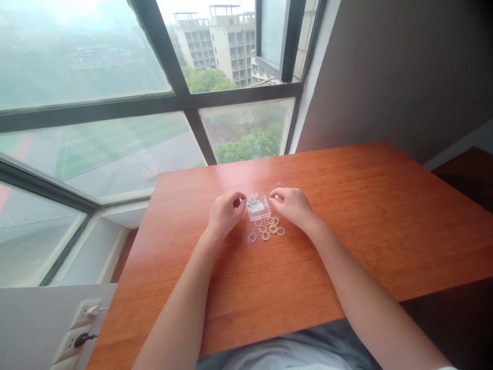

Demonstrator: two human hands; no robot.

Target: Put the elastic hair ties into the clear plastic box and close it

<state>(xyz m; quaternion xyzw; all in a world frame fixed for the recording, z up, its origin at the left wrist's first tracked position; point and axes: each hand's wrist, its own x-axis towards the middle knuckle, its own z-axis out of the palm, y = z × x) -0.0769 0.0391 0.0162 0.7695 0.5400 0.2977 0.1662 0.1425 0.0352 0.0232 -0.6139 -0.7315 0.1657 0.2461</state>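
A small clear plastic box [260,211] rests on the wooden table between my hands, with small pale greenish items [251,201] in its back left part. My left hand [228,211] is curled at the box's left side, thumb and forefinger together near those items. Across from it, my right hand [291,204] pinches close to the box's right back corner. Whatever either fingertip pair holds is too small to make out. On the near side of the box lie several thin rings [262,229] in pale pink, purple and white, plus a yellowish ring [273,229].
The reddish-brown table [370,221] extends far to the right. Behind my right fingers shows a clear, flat piece [280,185], perhaps a lid. Dark-framed windows [239,94] border the table's back and left. Plugs sit in wall sockets [79,329] at lower left.
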